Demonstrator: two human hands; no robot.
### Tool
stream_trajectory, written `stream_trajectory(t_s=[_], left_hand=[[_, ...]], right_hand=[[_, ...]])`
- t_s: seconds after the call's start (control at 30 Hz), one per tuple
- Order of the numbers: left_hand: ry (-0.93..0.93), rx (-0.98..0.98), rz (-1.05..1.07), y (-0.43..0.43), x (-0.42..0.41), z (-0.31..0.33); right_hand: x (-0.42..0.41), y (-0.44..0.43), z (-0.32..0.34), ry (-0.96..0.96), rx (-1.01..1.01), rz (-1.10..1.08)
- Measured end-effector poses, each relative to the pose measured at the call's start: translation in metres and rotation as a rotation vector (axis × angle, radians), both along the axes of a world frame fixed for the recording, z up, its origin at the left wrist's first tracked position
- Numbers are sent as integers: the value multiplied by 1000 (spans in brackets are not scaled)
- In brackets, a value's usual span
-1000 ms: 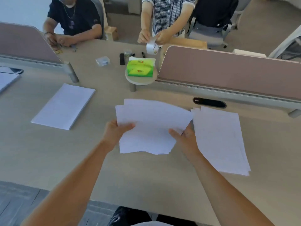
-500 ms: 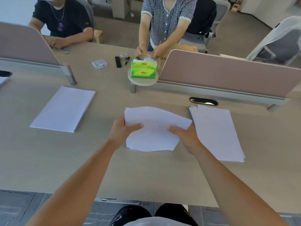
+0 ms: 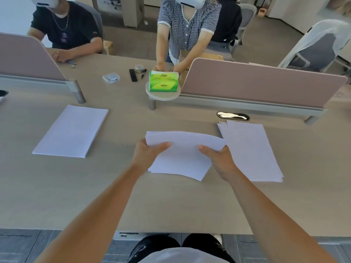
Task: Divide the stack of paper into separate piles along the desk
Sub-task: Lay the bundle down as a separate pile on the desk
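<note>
White, thin and limp, the sheaf of paper (image 3: 183, 154) sat between the two hands in front of the person, its top edge bowed upward in a shallow arch while its lower edge hung close to the desk (image 3: 171, 204); whether that edge touched the surface could not be told. The left hand (image 3: 147, 153) was clamped on the sheaf's left upper corner, thumb on top, and the right hand (image 3: 220, 159) gripped its right edge the same way, so the hands stood apart with the sheets spanning the gap. The sheaf's long axis ran left to right across the body, roughly square to both forearms.

Two piles already lay flat on the pale, matt wood-grain desk. The left pile (image 3: 71, 130) was neat, thick and square-edged, well apart from the hands, its long axis angled away and to the right. The right pile (image 3: 250, 150) was looser, its corners fanned at the far end, and it lay just beside the right hand, which was plainly the nearer to it. The clear space for a third pile seemed to be directly beneath the held sheaf, between those two, so the coming move probably called for lowering straight down. Sheets this floppy would likely slide askew on release.
</note>
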State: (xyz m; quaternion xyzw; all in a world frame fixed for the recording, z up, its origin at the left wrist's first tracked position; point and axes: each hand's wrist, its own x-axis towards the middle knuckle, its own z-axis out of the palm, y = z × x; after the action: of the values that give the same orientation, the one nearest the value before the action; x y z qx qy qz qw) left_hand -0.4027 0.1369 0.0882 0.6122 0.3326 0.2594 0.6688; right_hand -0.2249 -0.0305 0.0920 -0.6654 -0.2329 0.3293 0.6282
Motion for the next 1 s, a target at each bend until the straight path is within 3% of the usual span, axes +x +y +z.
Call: stream_trajectory(t_s=[0.13, 0.3, 0.43, 0.57, 0.7, 0.83, 1.0], left_hand=[[-33, -10, 16, 1, 6, 3], [46, 20, -97, -1, 5, -8], [10, -46, 20, -12, 20, -8], [-43, -38, -20, -11, 23, -10], [87, -70, -146, -12, 25, -27], [104, -196, -39, -20, 41, -35], [81, -164, 5, -18, 42, -34]], right_hand=[[5, -2, 7, -9, 52, -14], [11, -10, -4, 0, -22, 9], [10, -9, -2, 37, 15, -45], [22, -13, 4, 34, 32, -77], [27, -23, -13, 77, -14, -81], [19, -18, -25, 167, 24, -121], [30, -16, -17, 126, 10, -135]])
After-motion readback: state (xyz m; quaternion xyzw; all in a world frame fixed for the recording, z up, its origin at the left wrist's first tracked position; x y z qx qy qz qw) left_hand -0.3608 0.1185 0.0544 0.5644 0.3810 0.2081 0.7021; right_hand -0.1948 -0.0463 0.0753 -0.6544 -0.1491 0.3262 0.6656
